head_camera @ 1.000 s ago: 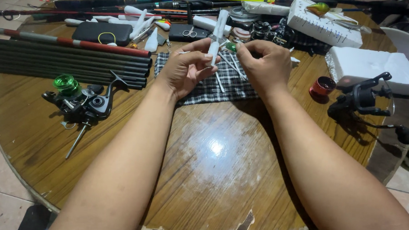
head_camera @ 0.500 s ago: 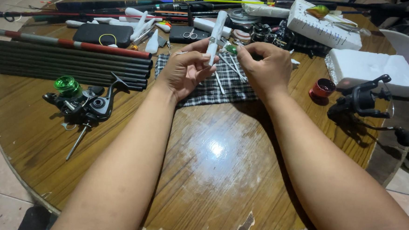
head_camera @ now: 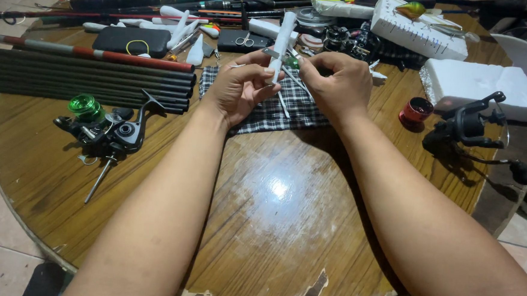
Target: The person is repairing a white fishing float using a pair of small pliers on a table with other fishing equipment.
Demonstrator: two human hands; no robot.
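head view: left hand (head_camera: 237,89) grips white tube (head_camera: 280,44), right hand (head_camera: 334,84) pinches thin rod (head_camera: 296,82); best kept steady over cloth (head_camera: 259,112).

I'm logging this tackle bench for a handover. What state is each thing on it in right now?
left hand: gripping the white tube
right hand: pinched at the tube's lower end
white tube: held upright above the cloth
checked cloth: spread flat
green-spool reel: lying on its side
black reel: resting on the table
red cap: open side up
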